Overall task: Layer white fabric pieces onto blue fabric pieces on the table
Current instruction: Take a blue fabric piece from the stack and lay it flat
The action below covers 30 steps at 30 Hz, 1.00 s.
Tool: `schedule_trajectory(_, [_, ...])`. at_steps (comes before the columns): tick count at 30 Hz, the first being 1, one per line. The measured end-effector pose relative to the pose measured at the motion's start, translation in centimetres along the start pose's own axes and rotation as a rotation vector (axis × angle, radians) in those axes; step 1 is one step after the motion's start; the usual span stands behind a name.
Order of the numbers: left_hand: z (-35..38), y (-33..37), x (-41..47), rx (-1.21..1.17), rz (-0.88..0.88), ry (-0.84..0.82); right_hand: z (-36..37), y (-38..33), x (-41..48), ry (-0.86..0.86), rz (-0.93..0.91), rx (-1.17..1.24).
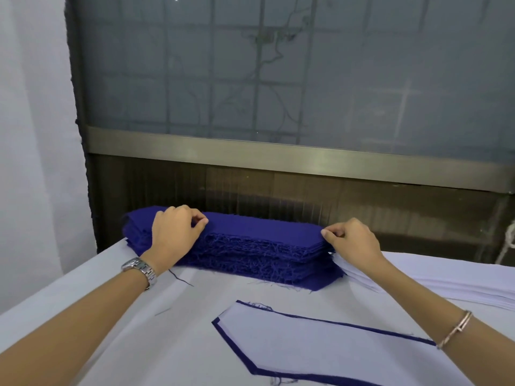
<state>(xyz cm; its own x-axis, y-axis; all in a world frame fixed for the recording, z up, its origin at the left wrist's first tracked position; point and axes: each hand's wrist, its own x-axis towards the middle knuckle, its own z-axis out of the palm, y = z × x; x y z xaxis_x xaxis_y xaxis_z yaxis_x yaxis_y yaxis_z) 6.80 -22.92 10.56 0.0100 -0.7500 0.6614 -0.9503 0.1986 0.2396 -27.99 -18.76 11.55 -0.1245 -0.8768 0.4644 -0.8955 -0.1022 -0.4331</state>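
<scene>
Blue fabric (259, 246), frayed, right hand (354, 240) apparently pinching

The blue fabric stack (250, 246) is a deep violet-blue, its edges fuzzy with loose threads. The pile (459, 280) beside it is plain white. The white piece (306, 338) shows a thin blue border (215, 323). The table cover (111, 302) is pale white, the watch (140, 267) silver, the bracelet (454, 328) rose-gold and the window (278, 65) grey with a grid.
</scene>
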Motion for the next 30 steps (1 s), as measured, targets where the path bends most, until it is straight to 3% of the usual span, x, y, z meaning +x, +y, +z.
schedule_trajectory(17, [-0.4,0.0,0.3,0.139,0.066,-0.002,0.9,-2.4,1.1,0.0,0.117,-0.095])
schedule_trajectory(30, [0.5,-0.4,0.4,0.172,0.092,-0.064,0.9,-2.7,2.2,-0.046,0.018,-0.012])
